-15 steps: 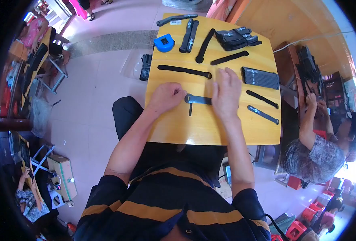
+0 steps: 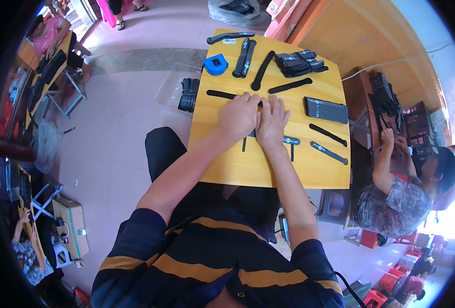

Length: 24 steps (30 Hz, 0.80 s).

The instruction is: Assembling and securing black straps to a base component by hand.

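Note:
Both hands are close together over the middle of the yellow table. My left hand point(image 2: 239, 115) is closed, its bent fingers over a black strap point(image 2: 219, 94) whose far side shows left of the knuckles; what the fingertips hold is hidden. Right beside it my right hand point(image 2: 272, 123) lies flat, fingers stretched forward, covering most of a dark grey strap point(image 2: 291, 140) with a pale print. That strap's end sticks out right of my wrist. Short black lines point(image 2: 292, 153) run on the tabletop just below it.
Around the hands lie several loose black straps point(image 2: 290, 85), a strap bundle point(image 2: 300, 64), a flat pack of straps point(image 2: 325, 110) and a blue tape measure point(image 2: 215, 64). A clear bin point(image 2: 178, 92) with black straps stands left of the table point(image 2: 222, 169). A co-worker point(image 2: 399, 197) sits at right.
My left hand has moved right and forward onto the black strap. My right hand has shifted left and now lies over the grey strap. The view has tilted slightly.

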Motion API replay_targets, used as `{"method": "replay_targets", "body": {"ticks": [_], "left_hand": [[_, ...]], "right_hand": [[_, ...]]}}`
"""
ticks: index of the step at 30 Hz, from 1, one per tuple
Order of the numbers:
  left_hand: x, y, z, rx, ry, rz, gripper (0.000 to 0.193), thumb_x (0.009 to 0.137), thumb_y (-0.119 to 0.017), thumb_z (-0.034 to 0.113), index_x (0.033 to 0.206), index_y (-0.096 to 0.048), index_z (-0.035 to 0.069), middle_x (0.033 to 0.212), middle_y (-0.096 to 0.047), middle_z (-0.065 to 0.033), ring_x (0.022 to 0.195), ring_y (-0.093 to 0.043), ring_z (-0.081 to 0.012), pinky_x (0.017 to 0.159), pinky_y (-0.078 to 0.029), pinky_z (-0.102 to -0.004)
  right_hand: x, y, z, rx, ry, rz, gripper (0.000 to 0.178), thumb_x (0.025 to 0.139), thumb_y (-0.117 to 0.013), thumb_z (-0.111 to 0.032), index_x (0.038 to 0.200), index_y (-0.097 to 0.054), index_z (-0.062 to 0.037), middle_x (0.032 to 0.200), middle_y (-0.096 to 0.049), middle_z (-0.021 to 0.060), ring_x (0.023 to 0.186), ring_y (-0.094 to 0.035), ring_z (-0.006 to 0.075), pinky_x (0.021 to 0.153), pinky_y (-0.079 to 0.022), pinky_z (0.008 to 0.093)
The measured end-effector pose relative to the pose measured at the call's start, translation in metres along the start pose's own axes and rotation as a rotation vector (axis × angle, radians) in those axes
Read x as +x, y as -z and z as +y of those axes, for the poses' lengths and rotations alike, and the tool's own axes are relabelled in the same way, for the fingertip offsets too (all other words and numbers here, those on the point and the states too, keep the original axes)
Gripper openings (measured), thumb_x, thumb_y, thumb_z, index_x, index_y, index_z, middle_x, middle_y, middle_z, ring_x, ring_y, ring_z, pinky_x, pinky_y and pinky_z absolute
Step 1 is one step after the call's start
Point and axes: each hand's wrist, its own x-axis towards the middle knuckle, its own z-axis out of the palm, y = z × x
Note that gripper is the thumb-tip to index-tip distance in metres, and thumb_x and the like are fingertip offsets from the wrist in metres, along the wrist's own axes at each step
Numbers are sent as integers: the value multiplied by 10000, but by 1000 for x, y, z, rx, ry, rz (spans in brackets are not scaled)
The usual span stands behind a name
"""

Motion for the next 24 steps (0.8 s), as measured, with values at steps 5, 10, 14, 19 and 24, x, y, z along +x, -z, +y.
{"method": "replay_targets", "body": {"ticks": [5,10,14,19,24], "left_hand": [[-3,-39,-19,199,-131,-103,184,852,-641,185,1018,-651,105,954,-618,-81,936,-627,-285,730,-528,-430],[-3,-37,-15,197,-172,-61,184,815,-627,137,992,-639,89,941,-579,-96,927,-585,-292,761,-485,-436],[-4,-37,-15,216,-221,-21,151,819,-610,112,968,-630,105,934,-557,-73,925,-567,-271,742,-454,-416],[-5,-36,-17,218,-223,-23,148,816,-609,109,964,-625,116,928,-552,-62,929,-563,-257,738,-448,-407],[-3,-37,-18,240,-229,-79,148,816,-607,97,962,-624,115,932,-552,-63,936,-563,-257,748,-446,-404]], "right_hand": [[2,-3,0,39,-42,0,478,966,-594,-199,1420,-492,-89,1514,-371,200,1461,-278,447,1141,-190,721],[0,4,7,42,-103,-31,501,971,-596,-209,1441,-460,-104,1541,-336,216,1479,-233,469,1147,-162,728],[-5,9,29,-53,-168,1,499,998,-576,-247,1461,-435,-125,1554,-309,225,1465,-234,506,1111,-192,761],[-12,19,68,-160,-222,-6,613,987,-606,-321,1517,-388,-103,1572,-278,238,1484,-207,488,1117,-190,763],[-17,30,82,-176,-158,-12,581,1000,-594,-273,1516,-390,-103,1557,-309,240,1470,-254,455,1155,-204,703]]}}
